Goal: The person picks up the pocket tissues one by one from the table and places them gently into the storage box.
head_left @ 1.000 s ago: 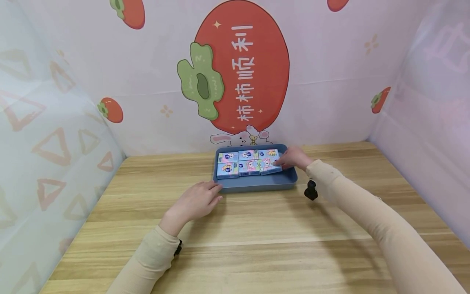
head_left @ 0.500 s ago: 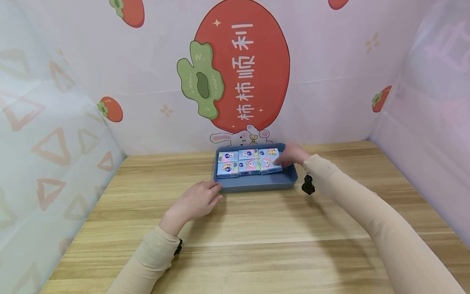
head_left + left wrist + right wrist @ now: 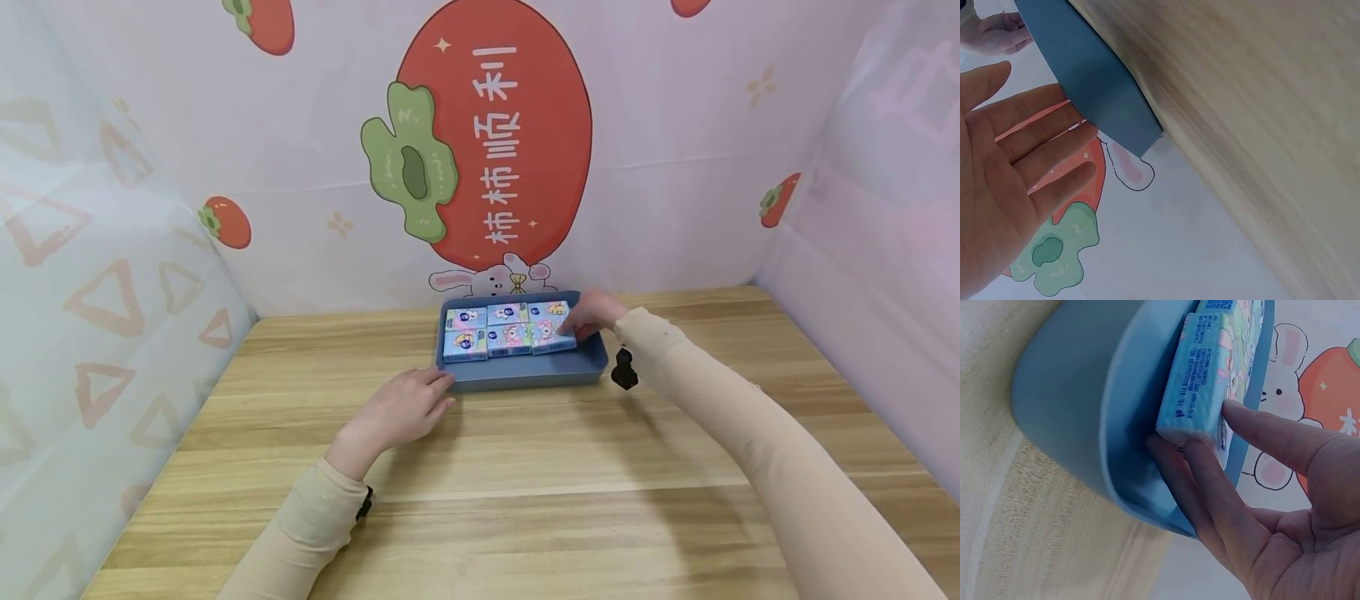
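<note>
Several blue pocket tissue packs (image 3: 508, 339) with cartoon prints lie flat in two rows inside a blue tray (image 3: 525, 382). At the right end of the front row, my right hand (image 3: 595, 312) pinches a tissue pack (image 3: 1197, 381). Its thumb rests on the printed top while two fingertips bear against the pack's end, as the right wrist view shows. My left hand (image 3: 401, 408) touches the tray's front left corner. In the left wrist view, the fingers (image 3: 1054, 147) of that hand are nearly straight, and the tips reach the tray's outer wall.
The tray stands at the back of a wood-grain table (image 3: 480, 500), close to a printed backdrop (image 3: 660, 208) with a big persimmon and a rabbit. Similar cloth panels close off the left and right sides. Inside the tray, a bare strip runs in front of the packs.
My right wrist and forearm have shifted slightly left and away from me, with the fingers still at the end pack. The left hand and the tray have stayed in place.
</note>
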Demonstrator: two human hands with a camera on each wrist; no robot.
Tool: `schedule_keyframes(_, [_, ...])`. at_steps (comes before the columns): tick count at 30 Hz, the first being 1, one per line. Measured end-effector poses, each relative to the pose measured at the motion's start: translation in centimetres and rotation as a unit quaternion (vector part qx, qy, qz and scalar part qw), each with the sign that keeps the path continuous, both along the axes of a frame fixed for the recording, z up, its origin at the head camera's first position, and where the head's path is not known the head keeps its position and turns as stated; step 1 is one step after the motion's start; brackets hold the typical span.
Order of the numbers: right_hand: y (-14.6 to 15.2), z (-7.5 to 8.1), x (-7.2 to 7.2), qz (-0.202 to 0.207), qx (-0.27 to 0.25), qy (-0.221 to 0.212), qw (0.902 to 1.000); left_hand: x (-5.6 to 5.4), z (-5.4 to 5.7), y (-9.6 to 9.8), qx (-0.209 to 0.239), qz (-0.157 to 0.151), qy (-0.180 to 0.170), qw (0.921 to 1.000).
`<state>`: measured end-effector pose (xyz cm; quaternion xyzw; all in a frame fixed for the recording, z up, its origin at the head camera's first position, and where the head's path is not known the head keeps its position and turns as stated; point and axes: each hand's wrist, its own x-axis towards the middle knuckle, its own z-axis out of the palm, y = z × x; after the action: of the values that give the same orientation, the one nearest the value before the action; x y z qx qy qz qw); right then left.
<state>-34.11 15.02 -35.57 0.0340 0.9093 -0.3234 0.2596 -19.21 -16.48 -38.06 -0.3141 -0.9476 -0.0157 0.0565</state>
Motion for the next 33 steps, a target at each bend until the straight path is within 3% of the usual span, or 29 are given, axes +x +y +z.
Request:
schedule_keyframes(18, [-0.39, 0.00, -0.67, -0.007, -0.004, -0.003, 1.0000, 0.02, 0.20, 0.00, 0.001, 0.003, -0.013, 0.9999])
schedule_keyframes(33, [-0.77, 0.02, -0.49, -0.003, 0.021, 0.024, 0.9995, 0.02, 0.17, 0.03, -0.005, 0.009, -0.021, 0.9997])
